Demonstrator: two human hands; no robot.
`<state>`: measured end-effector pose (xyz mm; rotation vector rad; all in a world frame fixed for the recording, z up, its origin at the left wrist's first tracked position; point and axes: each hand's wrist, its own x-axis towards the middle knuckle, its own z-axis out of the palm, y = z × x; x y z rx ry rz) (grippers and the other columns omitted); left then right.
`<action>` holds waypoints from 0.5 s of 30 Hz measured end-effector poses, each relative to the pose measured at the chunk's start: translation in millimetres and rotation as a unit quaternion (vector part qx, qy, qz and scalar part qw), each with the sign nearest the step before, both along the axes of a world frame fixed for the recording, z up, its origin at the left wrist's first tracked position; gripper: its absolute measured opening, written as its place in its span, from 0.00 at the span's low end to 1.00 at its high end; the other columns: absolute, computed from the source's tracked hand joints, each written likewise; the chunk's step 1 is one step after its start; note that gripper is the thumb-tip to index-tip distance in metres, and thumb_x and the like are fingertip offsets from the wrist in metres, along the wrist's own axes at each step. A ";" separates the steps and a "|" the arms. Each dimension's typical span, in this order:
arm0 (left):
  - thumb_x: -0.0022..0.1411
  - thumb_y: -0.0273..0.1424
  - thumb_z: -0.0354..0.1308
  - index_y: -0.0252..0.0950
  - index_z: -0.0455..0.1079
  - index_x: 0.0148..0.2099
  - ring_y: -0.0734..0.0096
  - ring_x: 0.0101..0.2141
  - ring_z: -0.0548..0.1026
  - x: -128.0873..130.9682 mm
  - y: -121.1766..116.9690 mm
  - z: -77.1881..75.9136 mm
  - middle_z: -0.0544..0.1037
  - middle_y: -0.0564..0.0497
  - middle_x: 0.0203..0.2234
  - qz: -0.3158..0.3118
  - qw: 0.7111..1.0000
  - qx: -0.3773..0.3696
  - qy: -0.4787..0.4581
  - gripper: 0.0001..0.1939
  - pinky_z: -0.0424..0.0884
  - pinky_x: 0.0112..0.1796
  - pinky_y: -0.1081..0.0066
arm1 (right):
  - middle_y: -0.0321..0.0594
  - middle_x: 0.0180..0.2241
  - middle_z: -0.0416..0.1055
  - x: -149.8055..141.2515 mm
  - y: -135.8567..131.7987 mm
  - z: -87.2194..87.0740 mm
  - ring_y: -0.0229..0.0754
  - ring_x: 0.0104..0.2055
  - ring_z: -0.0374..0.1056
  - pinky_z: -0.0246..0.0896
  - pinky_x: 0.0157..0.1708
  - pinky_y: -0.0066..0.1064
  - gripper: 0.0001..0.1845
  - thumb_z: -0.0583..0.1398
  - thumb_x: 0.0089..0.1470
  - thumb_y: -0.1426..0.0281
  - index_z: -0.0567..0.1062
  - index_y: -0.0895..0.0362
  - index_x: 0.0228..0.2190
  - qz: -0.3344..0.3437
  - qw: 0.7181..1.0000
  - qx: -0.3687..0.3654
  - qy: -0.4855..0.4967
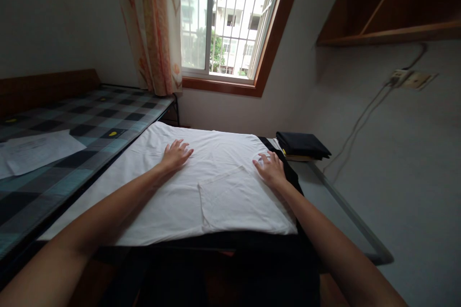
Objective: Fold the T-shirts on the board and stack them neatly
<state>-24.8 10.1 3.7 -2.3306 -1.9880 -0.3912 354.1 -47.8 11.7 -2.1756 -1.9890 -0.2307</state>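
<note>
1. Nearest the camera, the person's bare left forearm [118, 206] and right forearm [333, 237] are reaching forward over the fabric.
2. A wide, thin white cloth, apparently a garment [165, 206], is lying spread over black fabric [292, 175] on a grey worktop [324, 196]; a squarish white flap [241, 206] is resting on its near right part.
3. Farther in, the left hand [176, 154] is hovering over or resting on the cloth, fingers spreading apart; contact I cannot tell. The right hand [271, 168] is standing at the cloth's right side, fingers also parting and slightly curling. Neither is visibly gripping anything.
4. The step in hand seems to be flattening the cloth. The next move is probably calling for light, even palm pressure, without dragging the flap askew.
5. Beyond the right hand, a flat black folded case [302, 145] is lying on the worktop's far side.
</note>
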 end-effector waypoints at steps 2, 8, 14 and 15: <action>0.69 0.46 0.39 0.40 0.62 0.63 0.55 0.66 0.51 6.8 16.5 0.8 0.56 0.44 0.66 0.003 1.000 -0.006 0.003 0.28 0.51 0.61 0.50 | 0.48 0.66 0.51 -2.0 20.7 0.6 0.53 0.68 0.43 0.42 0.62 0.46 0.32 0.45 0.63 0.49 0.64 0.51 0.61 0.000 1.000 -0.022 0.013; 0.65 0.54 0.38 0.41 0.53 0.69 0.46 0.67 0.45 10.5 42.8 -5.1 0.49 0.45 0.69 0.010 0.998 -0.065 0.012 0.37 0.43 0.61 0.44 | 0.44 0.69 0.42 2.9 53.0 -9.2 0.57 0.70 0.36 0.36 0.64 0.52 0.36 0.41 0.62 0.46 0.56 0.45 0.65 -0.010 0.995 -0.099 0.020; 0.64 0.55 0.35 0.43 0.48 0.71 0.48 0.67 0.44 9.3 42.5 -8.1 0.49 0.47 0.69 0.010 0.995 -0.095 0.033 0.38 0.41 0.62 0.42 | 0.42 0.69 0.44 7.2 53.3 -20.7 0.53 0.70 0.37 0.36 0.64 0.50 0.36 0.39 0.62 0.46 0.53 0.45 0.66 -0.017 0.993 -0.114 0.004; 0.64 0.55 0.35 0.43 0.48 0.71 0.48 0.67 0.44 9.5 42.0 -8.2 0.49 0.47 0.69 0.012 0.995 -0.095 0.035 0.38 0.41 0.62 0.42 | 0.42 0.69 0.44 7.0 53.1 -20.9 0.53 0.70 0.37 0.36 0.64 0.50 0.36 0.39 0.62 0.46 0.53 0.45 0.66 -0.018 0.993 -0.114 0.003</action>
